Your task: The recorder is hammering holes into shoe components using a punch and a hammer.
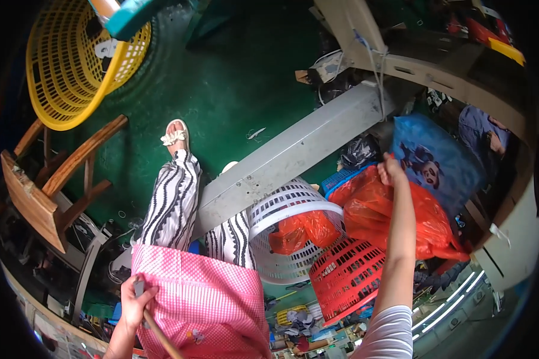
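Observation:
My left hand (138, 300) is closed around a wooden-handled tool (161, 338) with a grey end, beside the pink checked apron (203, 293) on my lap. What kind of tool it is I cannot tell. My right arm reaches out to the right, and my right hand (391, 170) is closed on the upper edge of a red plastic bag (371, 206). That bag lies over a red slotted basket (341, 281). To its left, a white slotted basket (281, 263) holds another red plastic bag (302, 232).
A grey metal beam (293, 149) crosses between my legs and the right side. Beyond my right hand lies a blue printed cushion-like bag (434, 158), near a black plastic bag (360, 151). At left stand a wooden stool (60, 185) and a yellow basket (66, 72).

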